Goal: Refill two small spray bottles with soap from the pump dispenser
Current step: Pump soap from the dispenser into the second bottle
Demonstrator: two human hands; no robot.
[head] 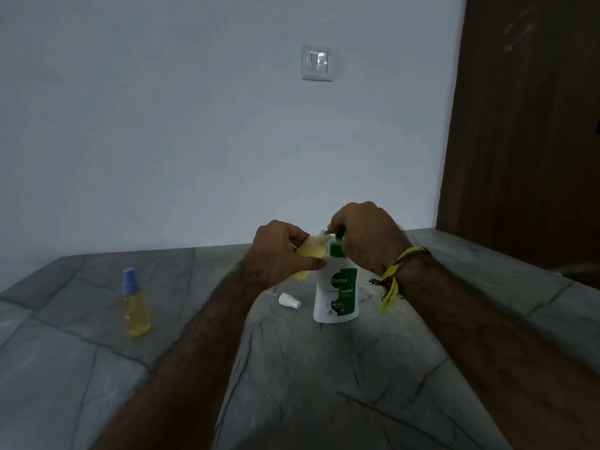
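Note:
A white pump dispenser (336, 293) with a green label and green pump stands upright on the grey stone counter (292, 384). My right hand (363, 235) covers the pump head, fingers curled over it. My left hand (279, 251) grips a small uncapped spray bottle (310, 256) of yellow liquid, tilted with its mouth at the pump's spout. Its white spray cap (289, 300) lies on the counter just left of the dispenser. A second small spray bottle (135, 305), yellow liquid and blue cap on, stands upright at the left.
A pale wall with a light switch (317, 62) rises behind the counter. A dark wooden door (532, 131) stands at the right. Yellow threads are tied round my right wrist (394, 277).

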